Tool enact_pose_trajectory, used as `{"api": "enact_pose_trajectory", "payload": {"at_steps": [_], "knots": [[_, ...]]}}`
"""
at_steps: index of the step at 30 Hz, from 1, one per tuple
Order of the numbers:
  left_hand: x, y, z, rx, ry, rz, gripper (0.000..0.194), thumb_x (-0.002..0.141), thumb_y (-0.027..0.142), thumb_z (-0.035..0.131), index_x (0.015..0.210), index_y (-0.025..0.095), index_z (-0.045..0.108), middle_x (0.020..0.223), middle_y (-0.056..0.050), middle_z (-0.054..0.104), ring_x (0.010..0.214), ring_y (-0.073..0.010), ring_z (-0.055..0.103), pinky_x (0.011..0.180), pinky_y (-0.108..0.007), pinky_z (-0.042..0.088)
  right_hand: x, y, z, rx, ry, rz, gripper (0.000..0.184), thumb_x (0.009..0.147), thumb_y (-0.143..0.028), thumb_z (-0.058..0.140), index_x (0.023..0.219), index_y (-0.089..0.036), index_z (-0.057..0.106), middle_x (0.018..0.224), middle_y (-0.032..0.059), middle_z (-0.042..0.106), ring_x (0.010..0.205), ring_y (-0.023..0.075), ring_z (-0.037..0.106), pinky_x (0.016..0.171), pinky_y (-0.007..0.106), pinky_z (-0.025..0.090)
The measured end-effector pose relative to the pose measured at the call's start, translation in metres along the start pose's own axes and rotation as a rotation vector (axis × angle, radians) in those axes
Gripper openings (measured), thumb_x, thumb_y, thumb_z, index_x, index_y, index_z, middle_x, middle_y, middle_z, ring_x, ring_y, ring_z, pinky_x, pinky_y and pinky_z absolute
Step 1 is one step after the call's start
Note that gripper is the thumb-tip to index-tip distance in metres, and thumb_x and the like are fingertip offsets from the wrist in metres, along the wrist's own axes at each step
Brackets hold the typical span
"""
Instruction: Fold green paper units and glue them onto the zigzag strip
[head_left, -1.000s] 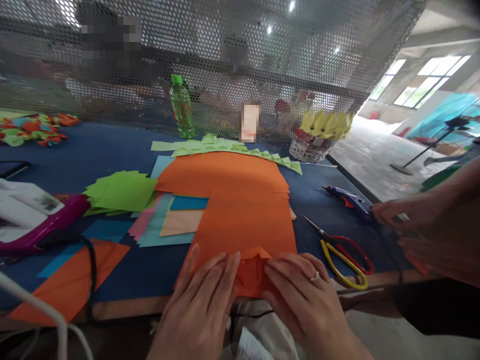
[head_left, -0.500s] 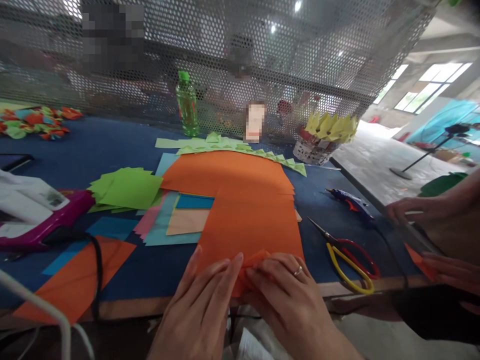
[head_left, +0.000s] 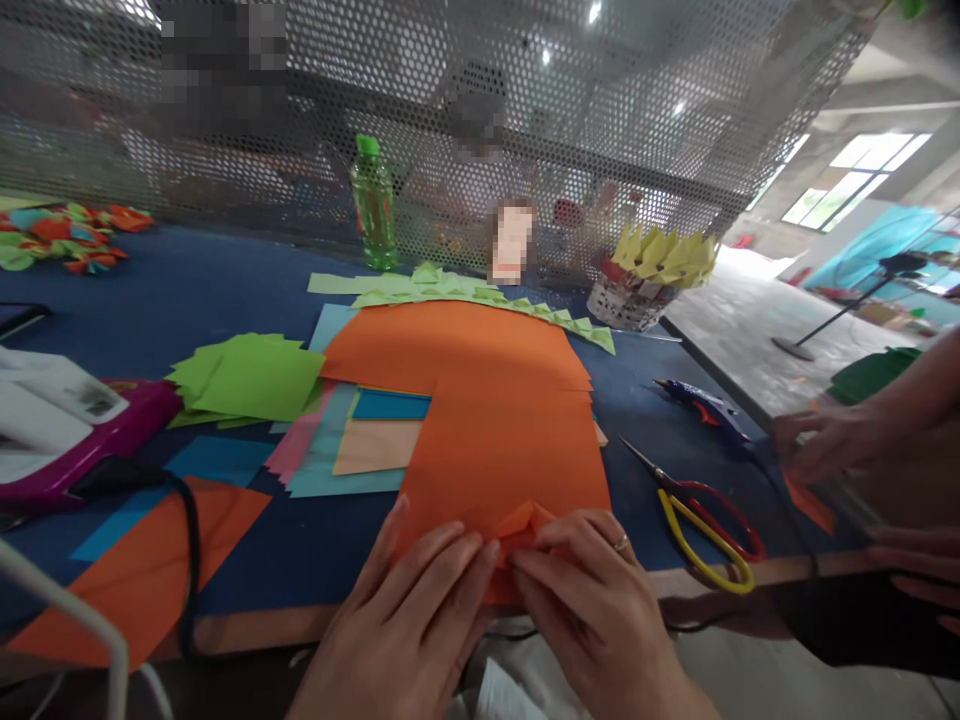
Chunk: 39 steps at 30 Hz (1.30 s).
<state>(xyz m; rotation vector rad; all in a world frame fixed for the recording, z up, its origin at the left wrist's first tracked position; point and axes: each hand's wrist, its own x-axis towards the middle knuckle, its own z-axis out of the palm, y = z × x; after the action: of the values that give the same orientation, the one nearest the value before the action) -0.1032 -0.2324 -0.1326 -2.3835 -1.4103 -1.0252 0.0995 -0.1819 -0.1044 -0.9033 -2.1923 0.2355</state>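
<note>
My left hand (head_left: 416, 590) lies flat, fingers pressed together, on a small folded orange paper piece (head_left: 521, 525) at the near edge of the blue table (head_left: 187, 290). My right hand (head_left: 581, 585), a ring on one finger, pinches the same piece from the right with fingertips curled on its fold. The piece rests on a stack of orange paper sheets (head_left: 480, 400). Most of the folded piece is hidden under my fingers.
Red-and-yellow scissors (head_left: 697, 510) and a blue glue gun (head_left: 705, 405) lie to the right. Another person's hands (head_left: 825, 440) work at the right edge. Green paper squares (head_left: 247, 380), a green bottle (head_left: 373, 205), a magenta device (head_left: 90, 440) and a black cable (head_left: 184, 540) lie left.
My two hands have drawn closer together over the folded orange piece, covering more of it. The other person's hands at the right have shifted nearer their own orange piece.
</note>
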Motion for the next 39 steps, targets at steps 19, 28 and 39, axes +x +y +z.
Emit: {"api": "enact_pose_trajectory", "payload": {"at_steps": [19, 28, 39], "knots": [[-0.003, -0.013, 0.0, 0.076, 0.055, 0.214, 0.031, 0.098, 0.028, 0.054, 0.123, 0.015, 0.069, 0.126, 0.0, 0.072, 0.12, -0.0166, 0.061, 0.126, -0.037, 0.021, 0.003, 0.002, -0.002, 0.08, -0.094, 0.084, 0.017, 0.091, -0.01, 0.063, 0.093, -0.024, 0.072, 0.088, 0.0017, 0.069, 0.079, 0.0177, 0.058, 0.076, 0.034, 0.044], [-0.002, -0.011, 0.002, 0.019, 0.143, 0.131, 0.026, 0.1, 0.027, 0.051, 0.104, 0.018, 0.074, 0.112, 0.0, 0.077, 0.113, -0.0147, 0.064, 0.125, -0.034, 0.024, 0.012, -0.002, 0.004, 0.039, -0.126, 0.265, 0.013, 0.094, -0.017, 0.059, 0.083, -0.024, 0.063, 0.081, -0.0003, 0.065, 0.076, 0.0188, 0.057, 0.073, 0.034, 0.039], [-0.005, -0.009, 0.008, 0.066, 0.063, 0.103, 0.027, 0.098, 0.029, 0.056, 0.118, 0.017, 0.071, 0.117, -0.001, 0.075, 0.112, -0.0167, 0.064, 0.125, -0.039, 0.023, 0.01, -0.008, 0.017, -0.109, 0.011, 0.248, 0.015, 0.09, -0.017, 0.059, 0.076, -0.023, 0.058, 0.073, -0.0011, 0.062, 0.067, 0.0178, 0.055, 0.071, 0.032, 0.036]]}}
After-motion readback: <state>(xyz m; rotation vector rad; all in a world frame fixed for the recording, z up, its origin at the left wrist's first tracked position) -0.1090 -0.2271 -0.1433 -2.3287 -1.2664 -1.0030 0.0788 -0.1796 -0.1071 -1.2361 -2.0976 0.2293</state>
